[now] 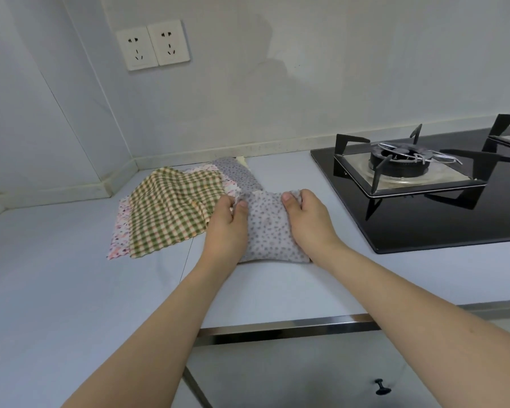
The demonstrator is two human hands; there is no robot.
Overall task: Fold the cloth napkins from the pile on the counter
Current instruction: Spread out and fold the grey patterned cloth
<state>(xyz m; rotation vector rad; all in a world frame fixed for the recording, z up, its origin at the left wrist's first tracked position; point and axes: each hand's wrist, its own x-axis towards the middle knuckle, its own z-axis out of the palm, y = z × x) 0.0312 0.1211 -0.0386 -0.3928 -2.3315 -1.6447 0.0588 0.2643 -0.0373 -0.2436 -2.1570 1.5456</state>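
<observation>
My pale blue-grey counter carries everything: the black glass gas hob to my right, then the pile of cloth napkins topped by a green-and-cream checked one, touching my left hand. Between my hands lies the grey dotted cloth napkin. My left hand and right hand each pinch its far corners, thumbs on top, forearms reaching forward.

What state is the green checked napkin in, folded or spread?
Spread. The green checked napkin lies open and slightly rumpled on top of the pile, its full single layer showing, with no fold made in it.
</observation>
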